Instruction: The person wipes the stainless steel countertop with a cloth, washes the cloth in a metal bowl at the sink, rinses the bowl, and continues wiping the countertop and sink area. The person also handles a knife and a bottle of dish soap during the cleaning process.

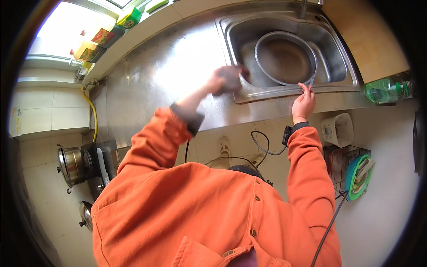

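A round metal basin (283,60) with a pale rim sits tilted in the stainless steel sink (242,95); its inside looks brownish. At the near right of its rim, my right hand (304,101) pinches the edge between thumb and fingers. My left hand (218,80) is motion-blurred over the steel counter (143,83), just left of the sink. It holds a dark, soft-looking thing (231,79), too blurred to name, with a reddish patch by the sink's edge. Both wrists wear dark bands with small devices.
The faucet (303,10) rises behind the sink. A wooden board (365,38) and a green plastic bottle (383,90) are to the right. Bottles (88,50) line the windowsill. A steel pot (73,166) is at left; a white bin (338,130) and wire basket (343,167) stand lower right. Cables hang near me.
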A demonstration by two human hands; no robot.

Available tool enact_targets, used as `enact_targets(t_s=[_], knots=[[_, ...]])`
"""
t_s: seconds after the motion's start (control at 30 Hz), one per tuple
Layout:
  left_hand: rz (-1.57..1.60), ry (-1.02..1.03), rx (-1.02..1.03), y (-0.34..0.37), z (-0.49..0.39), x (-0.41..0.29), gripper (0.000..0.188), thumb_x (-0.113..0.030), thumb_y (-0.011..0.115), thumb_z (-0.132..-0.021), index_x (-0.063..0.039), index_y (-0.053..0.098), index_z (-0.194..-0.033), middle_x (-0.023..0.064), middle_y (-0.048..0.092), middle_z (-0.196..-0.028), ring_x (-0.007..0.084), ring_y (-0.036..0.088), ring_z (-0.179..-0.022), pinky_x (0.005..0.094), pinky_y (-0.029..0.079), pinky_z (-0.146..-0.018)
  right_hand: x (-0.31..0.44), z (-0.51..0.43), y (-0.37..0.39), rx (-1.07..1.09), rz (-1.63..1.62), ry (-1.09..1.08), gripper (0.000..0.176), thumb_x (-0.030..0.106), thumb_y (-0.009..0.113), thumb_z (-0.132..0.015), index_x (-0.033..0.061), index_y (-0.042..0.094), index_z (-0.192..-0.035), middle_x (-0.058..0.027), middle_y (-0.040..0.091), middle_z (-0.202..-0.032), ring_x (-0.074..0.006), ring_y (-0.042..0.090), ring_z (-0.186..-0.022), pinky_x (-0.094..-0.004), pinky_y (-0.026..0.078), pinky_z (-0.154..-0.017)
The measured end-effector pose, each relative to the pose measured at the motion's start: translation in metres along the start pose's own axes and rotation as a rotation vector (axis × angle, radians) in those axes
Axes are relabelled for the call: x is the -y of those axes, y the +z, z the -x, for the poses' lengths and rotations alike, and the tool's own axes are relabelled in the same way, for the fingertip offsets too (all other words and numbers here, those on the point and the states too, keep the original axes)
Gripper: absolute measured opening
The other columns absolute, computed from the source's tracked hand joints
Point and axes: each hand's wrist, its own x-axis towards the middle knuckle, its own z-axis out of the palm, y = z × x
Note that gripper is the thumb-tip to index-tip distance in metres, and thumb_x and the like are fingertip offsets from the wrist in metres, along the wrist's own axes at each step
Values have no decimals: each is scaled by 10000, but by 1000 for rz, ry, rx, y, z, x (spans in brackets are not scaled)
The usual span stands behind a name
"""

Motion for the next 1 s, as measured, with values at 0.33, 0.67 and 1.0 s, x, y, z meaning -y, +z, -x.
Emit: enact_targets(t_s=[0.33,0.67,1.0], knots=[[-1489,-348,189,113,-67,-18,301,-209,467,-789,-138,647,-1020,163,596,-1049,367,578,-925,425,455,-827,-61,11,-134,92,-474,171,384,-80,357,-835,84,592,-1089,-43,594,-1013,-129,524,-788,-243,451,-707],[-1047,301,125,146,-155,15,298,-175,514,-813,-147,539,-1108,120,581,-1035,248,556,-969,402,492,-741,-133,27,-215,16,-468,439,496,-101,315,-788,92,510,-1201,-97,534,-974,-123,516,-711,-235,450,-614],[-1156,183,-25,288,-213,2,408,-281,568,-793,-156,524,-1179,186,575,-1013,360,580,-895,428,467,-751,-163,-16,-189,134,-350,393,539,-25,365,-884,110,223,-1386,-104,527,-997,-122,517,-733,-232,442,-590]])
